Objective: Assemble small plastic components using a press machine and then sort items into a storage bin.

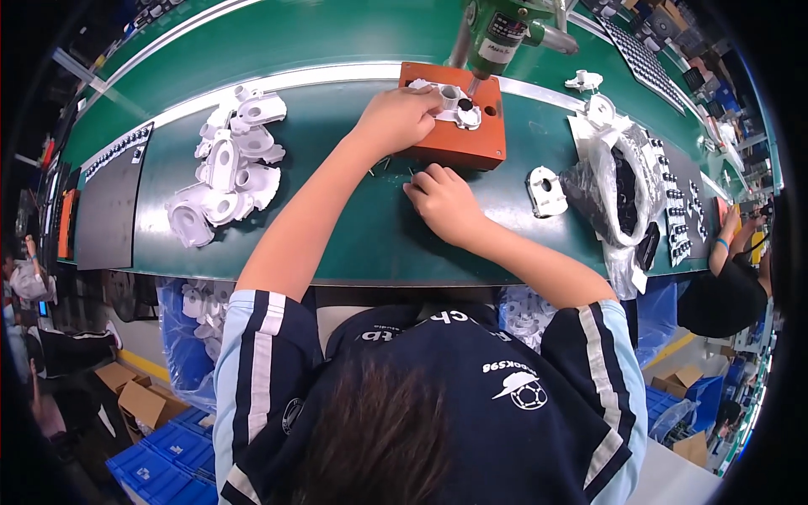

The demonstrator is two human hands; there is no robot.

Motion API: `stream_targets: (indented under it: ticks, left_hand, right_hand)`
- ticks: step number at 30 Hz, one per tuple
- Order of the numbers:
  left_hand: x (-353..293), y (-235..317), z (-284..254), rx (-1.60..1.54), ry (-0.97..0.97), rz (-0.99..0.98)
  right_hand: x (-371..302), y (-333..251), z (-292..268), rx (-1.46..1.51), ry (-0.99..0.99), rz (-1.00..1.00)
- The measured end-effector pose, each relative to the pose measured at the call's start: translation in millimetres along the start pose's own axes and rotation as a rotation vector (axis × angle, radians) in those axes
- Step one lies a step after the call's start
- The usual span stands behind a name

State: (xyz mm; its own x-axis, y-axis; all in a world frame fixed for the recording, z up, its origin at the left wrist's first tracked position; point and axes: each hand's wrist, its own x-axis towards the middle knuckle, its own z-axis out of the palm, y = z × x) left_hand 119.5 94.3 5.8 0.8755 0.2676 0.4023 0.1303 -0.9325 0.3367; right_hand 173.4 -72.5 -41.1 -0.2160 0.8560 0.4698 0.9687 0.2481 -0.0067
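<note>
Currently I log left grip [399, 116] clamped on white part [450, 103], orange block [467, 149] beneath; right grip [444, 203] nearby, curled, whether on anything I cannot tell.

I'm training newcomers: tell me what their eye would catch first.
Likely the orange block, upper middle, with the left hand at a white part on it and a green machine above. Then the heap of white parts on the left and the clear plastic bag on the right.
</note>
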Motion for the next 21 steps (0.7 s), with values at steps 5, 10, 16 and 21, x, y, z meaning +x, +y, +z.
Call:
stream_targets:
  ticks: [5, 10, 16, 21]
  left_hand:
    - [0, -2, 2, -0.063, 0.032, 0.000]
    - [0, -2, 3, -0.071, 0.022, -0.020]
    - [-2, 2, 2, -0.041, 0.059, 0.013]
    - [-4, 4, 4, -0.061, 0.038, -0.017]
  right_hand:
    - [3, 4, 9, 0.014, -0.029, 0.013]
    - [8, 5, 13, 0.004, -0.116, 0.120]
    - [4, 25, -35, 0.369, 0.184, 0.235]
    - [11, 95, -74, 0.498, 0.183, 0.699]
